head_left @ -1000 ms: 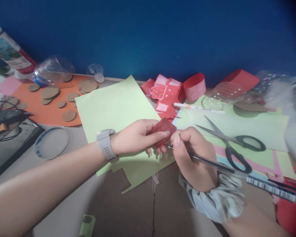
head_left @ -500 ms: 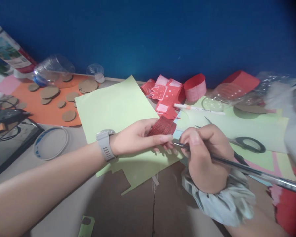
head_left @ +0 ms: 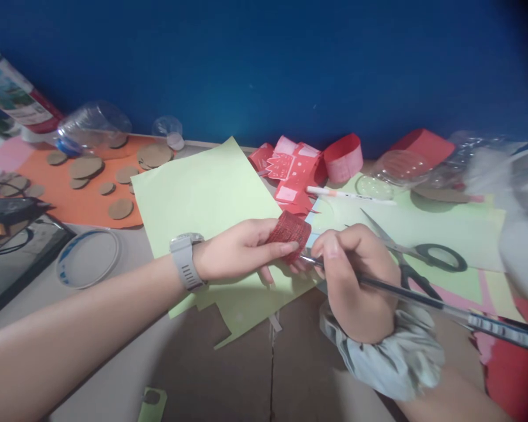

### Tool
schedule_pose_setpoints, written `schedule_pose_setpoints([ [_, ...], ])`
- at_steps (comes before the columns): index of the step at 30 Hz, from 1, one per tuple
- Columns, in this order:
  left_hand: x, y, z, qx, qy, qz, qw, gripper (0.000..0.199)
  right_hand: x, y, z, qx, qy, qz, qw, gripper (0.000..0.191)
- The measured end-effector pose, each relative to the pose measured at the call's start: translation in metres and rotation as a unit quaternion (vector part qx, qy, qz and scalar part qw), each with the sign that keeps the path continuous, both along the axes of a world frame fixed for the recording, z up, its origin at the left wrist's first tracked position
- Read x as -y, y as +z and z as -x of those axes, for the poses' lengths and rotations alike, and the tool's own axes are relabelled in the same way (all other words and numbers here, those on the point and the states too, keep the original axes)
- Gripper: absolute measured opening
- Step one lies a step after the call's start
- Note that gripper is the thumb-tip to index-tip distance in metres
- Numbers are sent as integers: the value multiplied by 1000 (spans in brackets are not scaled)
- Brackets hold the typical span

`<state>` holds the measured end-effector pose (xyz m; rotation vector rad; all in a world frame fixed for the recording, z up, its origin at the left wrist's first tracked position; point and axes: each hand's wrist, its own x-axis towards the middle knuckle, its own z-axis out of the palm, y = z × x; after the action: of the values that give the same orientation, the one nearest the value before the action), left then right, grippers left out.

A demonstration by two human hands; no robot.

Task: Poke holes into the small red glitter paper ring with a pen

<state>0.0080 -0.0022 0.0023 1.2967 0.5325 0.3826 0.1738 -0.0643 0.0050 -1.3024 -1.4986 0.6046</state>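
Observation:
My left hand [head_left: 250,246] grips a small dark red piece [head_left: 293,231] marked all over with fine dark lines, its thumb laid across the front. A pen [head_left: 405,290] with a clear barrel is pinched in my right hand [head_left: 361,278], its tip at the lower right edge of the red piece. Under my left hand lies a pale green paper sheet [head_left: 202,187] with a notched lower edge. Black-handled scissors [head_left: 407,249] lie partly open beyond my right hand, which hides part of them.
Red and pink paper pieces [head_left: 297,173] and a white marker [head_left: 347,194] lie behind my hands. Cardboard discs [head_left: 87,168] rest on orange paper [head_left: 70,202] at the left, near a tape ring [head_left: 114,258] and a clear plastic bottle [head_left: 97,126]. A blue wall [head_left: 264,70] rises behind.
The red piece has been turned a little in my left hand, showing more of its lined face. My right hand and the pen have shifted slightly left, uncovering more of the scissors.

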Motion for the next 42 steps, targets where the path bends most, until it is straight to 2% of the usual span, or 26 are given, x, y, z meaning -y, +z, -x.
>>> schedule_pose_setpoints([
  [5,0,3,1,-26,-10,-6,1000,30,1,0,-1,0,24,-9,1000,22],
  [13,0,5,0,-48,-12,-2,999,23,-2,5,0,63,15,-8,998,20],
  [19,0,7,-1,-48,-15,-10,999,23,-2,5,1,48,43,19,998,21],
  [24,-1,6,-1,-48,-14,-5,999,25,-1,3,2,45,22,16,999,23],
  [29,-1,6,0,-46,-20,-11,999,25,-1,2,1,54,39,19,998,22],
  [42,-1,5,0,-45,-15,-7,999,21,0,0,-2,52,31,12,998,19],
])
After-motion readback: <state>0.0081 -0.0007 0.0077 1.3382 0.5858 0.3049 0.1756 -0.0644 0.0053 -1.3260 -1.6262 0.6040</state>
